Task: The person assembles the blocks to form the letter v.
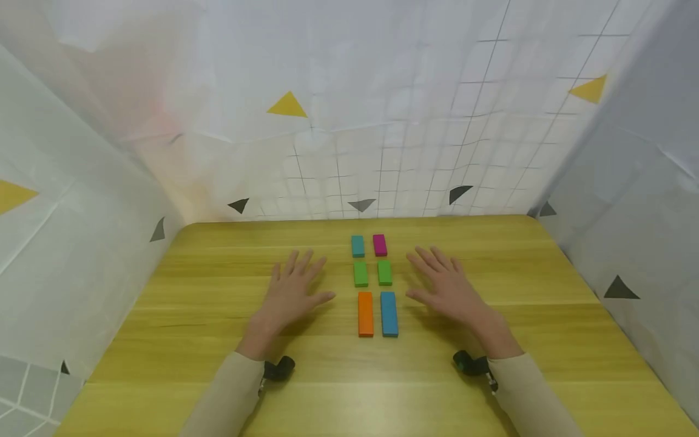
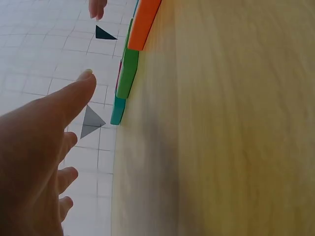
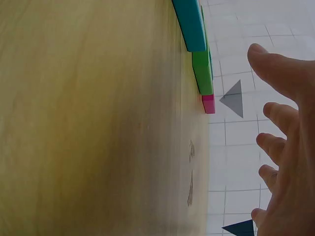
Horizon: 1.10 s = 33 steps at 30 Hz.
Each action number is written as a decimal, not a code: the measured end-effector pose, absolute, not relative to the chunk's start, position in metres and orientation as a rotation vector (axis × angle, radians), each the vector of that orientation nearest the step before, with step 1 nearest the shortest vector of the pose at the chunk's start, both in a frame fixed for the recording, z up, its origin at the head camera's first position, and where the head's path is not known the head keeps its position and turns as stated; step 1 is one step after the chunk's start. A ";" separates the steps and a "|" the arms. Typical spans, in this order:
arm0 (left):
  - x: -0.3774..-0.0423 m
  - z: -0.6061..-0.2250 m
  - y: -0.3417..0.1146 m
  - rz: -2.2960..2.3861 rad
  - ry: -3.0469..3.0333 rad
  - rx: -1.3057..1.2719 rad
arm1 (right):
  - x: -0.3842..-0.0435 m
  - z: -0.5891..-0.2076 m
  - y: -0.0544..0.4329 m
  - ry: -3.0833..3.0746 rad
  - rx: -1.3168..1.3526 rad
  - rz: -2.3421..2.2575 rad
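Note:
Two columns of flat coloured blocks lie on the wooden table between the hands. In the left column, from far to near, are a teal block [image 1: 357, 246], a green block [image 1: 361, 274] and a longer orange block [image 1: 366, 314]. The right column has a magenta block [image 1: 380, 245], another green block [image 1: 384, 273] and a longer blue block [image 1: 389, 314]. My left hand [image 1: 293, 291], fingers spread, hovers left of the blocks, its thumb pointing at them. Mirroring it on the right, my right hand [image 1: 445, 287] also spreads its fingers, apart from the blocks. Both hold nothing.
The wooden table [image 1: 191, 315] has a back edge against a white sheet [image 1: 327, 170] with grid lines and triangles. Similar sheets stand at the left and right sides. A small black camera [image 1: 280, 368] sits at the left wrist, another black camera [image 1: 471, 363] at the right.

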<state>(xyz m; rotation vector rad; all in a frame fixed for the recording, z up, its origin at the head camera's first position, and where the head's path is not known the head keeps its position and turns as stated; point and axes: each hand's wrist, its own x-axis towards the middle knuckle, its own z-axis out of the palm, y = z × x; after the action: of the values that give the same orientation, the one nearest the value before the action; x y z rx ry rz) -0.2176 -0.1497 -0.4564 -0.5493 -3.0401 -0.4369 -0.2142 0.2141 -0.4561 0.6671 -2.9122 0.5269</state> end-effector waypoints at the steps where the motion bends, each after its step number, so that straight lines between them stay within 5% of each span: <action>1: -0.217 -0.456 -0.148 -0.428 -3.047 -0.555 | -0.214 -0.456 0.213 -2.911 0.674 0.523; 33: -0.205 -0.462 -0.122 -0.390 -2.957 -0.896 | -0.202 -0.456 0.203 -2.911 0.862 0.469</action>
<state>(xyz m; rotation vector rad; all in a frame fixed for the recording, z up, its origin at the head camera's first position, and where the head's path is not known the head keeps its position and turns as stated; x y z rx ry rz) -0.2053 -0.1225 -0.4617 -0.8962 -2.9568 -0.3905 -0.2023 0.2029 -0.4558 0.8619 -2.9114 0.4686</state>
